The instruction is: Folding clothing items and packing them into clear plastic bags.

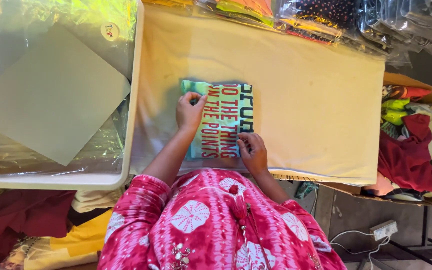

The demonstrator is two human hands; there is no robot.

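Observation:
A folded light green garment (222,119) with red and dark printed lettering lies on the cream work surface (316,100). My left hand (189,111) rests on its upper left part, fingers curled over the edge. My right hand (252,151) presses on its near right corner, fingers bent on the fabric. Both arms reach out from my pink patterned clothing (216,225).
On the left a white tray (131,100) holds clear plastic bags and a grey card sheet (51,95). Bagged garments (326,17) line the far edge. A cardboard box (411,140) of red and green clothes stands at the right. A power strip (385,230) lies on the floor.

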